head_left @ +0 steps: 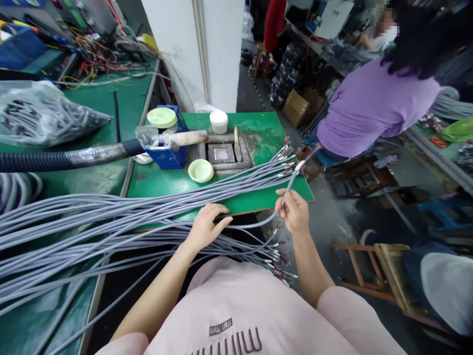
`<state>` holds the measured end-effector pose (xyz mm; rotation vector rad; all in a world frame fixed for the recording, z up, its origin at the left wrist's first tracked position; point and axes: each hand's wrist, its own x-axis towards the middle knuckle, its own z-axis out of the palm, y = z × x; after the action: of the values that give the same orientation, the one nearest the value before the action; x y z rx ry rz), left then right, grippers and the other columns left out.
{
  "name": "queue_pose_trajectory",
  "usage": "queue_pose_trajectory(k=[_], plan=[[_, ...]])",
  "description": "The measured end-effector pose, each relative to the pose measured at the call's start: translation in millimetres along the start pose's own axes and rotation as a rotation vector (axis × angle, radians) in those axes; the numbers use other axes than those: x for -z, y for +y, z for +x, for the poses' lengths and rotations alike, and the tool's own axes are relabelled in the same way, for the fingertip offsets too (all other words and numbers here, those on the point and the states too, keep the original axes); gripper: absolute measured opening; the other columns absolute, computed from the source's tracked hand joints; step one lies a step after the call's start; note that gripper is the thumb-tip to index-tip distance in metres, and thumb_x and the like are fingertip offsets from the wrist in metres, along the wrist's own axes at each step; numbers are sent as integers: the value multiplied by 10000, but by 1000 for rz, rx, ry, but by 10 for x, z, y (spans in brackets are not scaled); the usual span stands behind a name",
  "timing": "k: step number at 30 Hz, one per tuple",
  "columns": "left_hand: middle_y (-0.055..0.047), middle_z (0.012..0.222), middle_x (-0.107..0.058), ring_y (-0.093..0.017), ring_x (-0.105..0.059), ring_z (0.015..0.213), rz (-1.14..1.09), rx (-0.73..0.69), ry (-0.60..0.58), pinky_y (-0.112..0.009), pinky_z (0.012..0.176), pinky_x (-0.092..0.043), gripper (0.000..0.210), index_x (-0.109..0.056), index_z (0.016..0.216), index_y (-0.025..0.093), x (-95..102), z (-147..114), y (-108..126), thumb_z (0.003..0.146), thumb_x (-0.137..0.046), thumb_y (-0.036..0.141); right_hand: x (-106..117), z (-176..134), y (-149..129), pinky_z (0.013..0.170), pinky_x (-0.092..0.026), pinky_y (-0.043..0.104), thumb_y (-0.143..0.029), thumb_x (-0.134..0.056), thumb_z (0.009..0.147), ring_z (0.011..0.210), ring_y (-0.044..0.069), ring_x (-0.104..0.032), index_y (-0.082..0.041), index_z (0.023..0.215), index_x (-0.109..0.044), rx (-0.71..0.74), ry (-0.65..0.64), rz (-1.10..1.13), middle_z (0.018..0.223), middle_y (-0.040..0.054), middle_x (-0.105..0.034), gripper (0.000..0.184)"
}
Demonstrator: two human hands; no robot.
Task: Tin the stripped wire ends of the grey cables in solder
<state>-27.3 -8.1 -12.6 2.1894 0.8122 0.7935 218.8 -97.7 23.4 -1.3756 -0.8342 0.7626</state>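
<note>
My right hand [293, 211] pinches a grey cable [289, 185] a little below its end. That end points up and away, with a white band and thin coloured wires spreading from it. My left hand [207, 226] lies at the front edge of the green table with thumb and fingers apart, over grey cables. The held cable runs back toward it; whether that hand touches the cable I cannot tell. A bundle of grey cables [177, 198] crosses the table, its wire ends fanned out at the right edge. More grey cables [236, 250] hang between the table and my body.
Behind the bundle stand a solder pot [222, 154] in a dark frame, a pale green bowl [201, 170], a white tub [219, 121] and a blue bin [168, 155] with a suction hose [92, 157]. A seated person in purple [373, 108] and a wooden stool [373, 271] are to the right.
</note>
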Motion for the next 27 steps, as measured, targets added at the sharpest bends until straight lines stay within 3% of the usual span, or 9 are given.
queue_pose_trajectory(k=[5, 9, 11, 17, 23, 27], plan=[[-56, 837, -681, -155, -624, 767, -373, 213, 67, -286, 719, -507, 239, -702, 936, 173, -62, 61, 215, 838, -627, 377, -90, -383, 62, 410, -321, 194, -400, -498, 903, 406, 61, -406, -161, 950, -657, -121, -344, -229, 535, -33, -579, 291], [-37, 814, -685, -123, -600, 710, -719, 370, 35, -246, 679, -479, 296, -709, 954, 167, -112, 110, 383, 783, -690, 409, -250, -595, 36, 460, -362, 195, -345, -450, 924, 446, 71, -462, -166, 931, -668, -122, -594, -338, 548, -27, -599, 282], [-23, 777, -678, -106, -580, 678, -855, 425, 31, -235, 672, -471, 287, -712, 856, 159, -122, 122, 450, 739, -731, 420, -301, -644, 12, 486, -383, 197, -320, -443, 922, 468, 79, -498, -167, 900, -672, -110, -665, -374, 553, -22, -614, 276], [-9, 694, -653, -85, -547, 607, -1056, 535, 14, -229, 623, -467, 323, -686, 717, 141, -140, 90, 566, 647, -795, 437, -369, -629, -22, 543, -435, 208, -300, -486, 895, 491, 94, -552, -185, 864, -675, -46, -651, -427, 557, -24, -639, 223], [22, 649, -592, -65, -496, 569, -1003, 473, 324, -194, 550, -436, 314, -645, 690, 159, -11, 102, 546, 614, -819, 408, -439, -606, -29, 509, -422, 204, -329, -461, 916, 451, 87, -511, -193, 851, -671, -44, -666, -432, 524, -33, -604, 258], [38, 587, -553, -57, -457, 520, -949, 440, 390, -187, 510, -406, 281, -653, 733, 165, 48, 101, 515, 653, -798, 392, -469, -608, -36, 508, -418, 203, -325, -473, 907, 451, 86, -511, -192, 844, -671, -68, -681, -422, 516, -37, -598, 247]])
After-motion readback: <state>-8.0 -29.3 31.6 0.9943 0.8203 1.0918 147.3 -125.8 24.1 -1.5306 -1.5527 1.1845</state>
